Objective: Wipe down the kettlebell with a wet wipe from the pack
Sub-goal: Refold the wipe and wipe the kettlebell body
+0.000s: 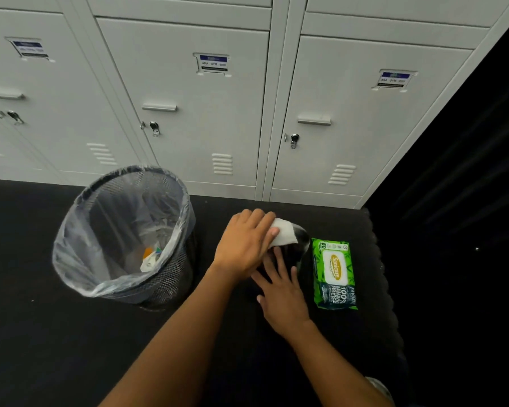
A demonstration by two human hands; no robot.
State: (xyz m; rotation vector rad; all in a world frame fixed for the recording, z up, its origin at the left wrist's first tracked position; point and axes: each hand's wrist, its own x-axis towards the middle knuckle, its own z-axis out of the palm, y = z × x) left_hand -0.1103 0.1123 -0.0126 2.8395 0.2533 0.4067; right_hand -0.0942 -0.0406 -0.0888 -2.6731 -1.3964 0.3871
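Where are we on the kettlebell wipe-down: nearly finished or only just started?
Done: a wet wipe is out of the pack, which lies beside the kettlebell. In hand: the left hand holds the wipe against the kettlebell while the right hand rests on it with spread fingers. Left: how much surface is covered cannot be told; the used wipe would likely go in the bin.

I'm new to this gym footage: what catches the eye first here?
The bright green wet-wipe pack lies on the dark floor at right, beside the black kettlebell. At centre the left hand presses a white wipe onto the kettlebell, while the right hand rests on it, fingers straight, nearer the camera. A mesh bin with a clear liner stands to the left, before grey lockers.
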